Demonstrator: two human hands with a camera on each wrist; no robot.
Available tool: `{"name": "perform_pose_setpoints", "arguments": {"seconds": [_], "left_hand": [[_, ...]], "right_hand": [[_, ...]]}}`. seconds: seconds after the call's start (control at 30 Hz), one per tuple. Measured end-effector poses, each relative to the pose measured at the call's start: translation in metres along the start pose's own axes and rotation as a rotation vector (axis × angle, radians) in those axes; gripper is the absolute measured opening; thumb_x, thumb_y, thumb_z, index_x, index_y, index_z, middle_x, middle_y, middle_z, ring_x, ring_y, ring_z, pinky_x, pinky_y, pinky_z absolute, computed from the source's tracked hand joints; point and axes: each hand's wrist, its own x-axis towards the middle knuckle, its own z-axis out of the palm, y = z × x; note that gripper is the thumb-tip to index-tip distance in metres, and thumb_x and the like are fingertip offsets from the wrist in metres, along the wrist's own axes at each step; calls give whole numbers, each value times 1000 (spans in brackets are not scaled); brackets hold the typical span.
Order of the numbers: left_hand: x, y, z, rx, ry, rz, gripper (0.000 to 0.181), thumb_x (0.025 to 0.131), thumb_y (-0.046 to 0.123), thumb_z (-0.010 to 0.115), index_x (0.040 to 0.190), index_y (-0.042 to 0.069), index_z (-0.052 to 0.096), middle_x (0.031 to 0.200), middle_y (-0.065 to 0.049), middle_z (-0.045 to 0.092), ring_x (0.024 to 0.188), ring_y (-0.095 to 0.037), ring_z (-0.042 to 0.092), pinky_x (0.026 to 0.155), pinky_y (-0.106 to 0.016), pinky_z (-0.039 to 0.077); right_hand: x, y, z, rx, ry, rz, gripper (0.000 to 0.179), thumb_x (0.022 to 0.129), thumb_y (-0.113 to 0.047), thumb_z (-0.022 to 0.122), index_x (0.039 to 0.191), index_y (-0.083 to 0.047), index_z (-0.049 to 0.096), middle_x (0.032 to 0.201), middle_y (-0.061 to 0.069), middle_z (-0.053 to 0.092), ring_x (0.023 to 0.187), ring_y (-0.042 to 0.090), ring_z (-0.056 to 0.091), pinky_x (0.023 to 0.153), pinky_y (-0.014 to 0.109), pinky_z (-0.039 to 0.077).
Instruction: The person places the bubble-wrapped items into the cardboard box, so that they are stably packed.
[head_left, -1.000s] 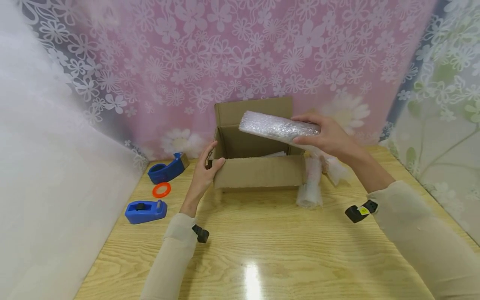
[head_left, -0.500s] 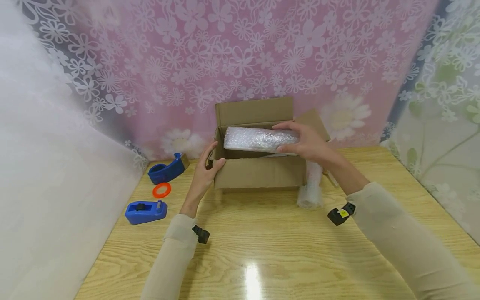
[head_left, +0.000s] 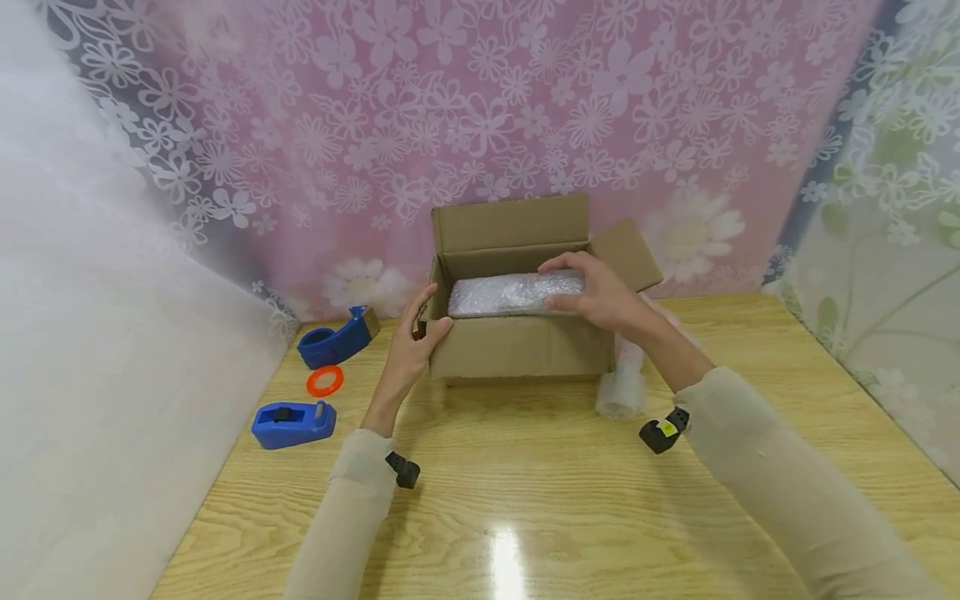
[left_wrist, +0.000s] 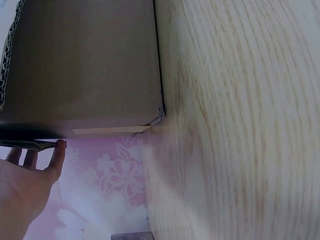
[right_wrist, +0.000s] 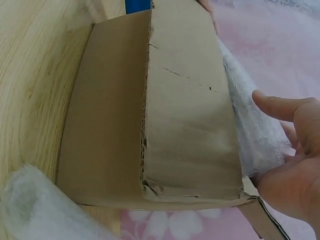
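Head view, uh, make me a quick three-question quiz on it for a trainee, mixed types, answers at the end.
1. Fill the gap: the left hand holds the box at its ____ end, as the wearer sees it.
2. Choose: what does the right hand hold? A) a tape dispenser; B) a wrapped pack; C) an orange ring.
3. True or false: the wrap roll lies outside the box.
Key: 1. left; 2. B; 3. true.

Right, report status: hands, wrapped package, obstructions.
Left hand holds cardboard box at its left side. Right hand grips bubble-wrapped package in box's open top. Flaps open, no obstruction seen.
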Motion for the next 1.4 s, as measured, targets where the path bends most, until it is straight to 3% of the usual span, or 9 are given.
{"name": "perform_pose_setpoints", "arguments": {"seconds": [0.1,0.33,0.57,0.77,1.0,1.2,1.4], "left_hand": [[0,0,-1,2,-6,6,65,104,25,66,163,23,38,174,-4,17,159,-27,12,120,-61,27],[0,0,0,2,-12,-4,65,104,26,67,163,22,38,172,4,19,159,-26,13,120,-59,28],[-2,0,1,13,-8,3,66,105,26,66,163,19,37,173,-2,17,159,-28,11,121,-61,26],[-1,1,0,5,-8,-8,66,105,27,66,164,21,36,174,-4,15,159,-28,11,118,-61,30],[-1,0,1,3,-13,-6,66,105,27,66,164,21,36,173,2,17,160,-25,10,120,-60,29],[0,-2,1,-11,-8,2,65,105,26,65,163,20,37,173,-1,18,159,-25,12,120,-61,28],[0,-2,1,-13,-6,8,65,105,27,65,163,20,37,173,-1,17,159,-25,12,121,-61,25]], "right_hand": [[1,2,1,3,-13,7,42,97,-11,75,137,-7,64,151,14,50,146,35,37,118,57,29],[4,1,7,-20,-53,12,43,99,-10,72,141,-7,61,153,15,47,149,37,34,118,58,29],[5,2,11,-43,-35,-36,48,98,-5,72,144,-3,58,158,18,44,152,40,25,122,59,22],[2,5,8,-14,-24,-36,48,98,-3,72,144,-2,57,156,19,46,152,39,28,122,61,22],[-7,4,4,-1,22,7,46,99,-12,73,143,-10,59,157,14,47,144,37,38,113,59,34],[-19,-6,-9,38,57,42,44,102,-18,70,144,-14,58,160,10,43,150,41,34,117,61,33],[-31,-4,-30,92,107,40,45,103,-21,69,145,-12,58,156,8,47,144,40,44,114,57,39]]}}
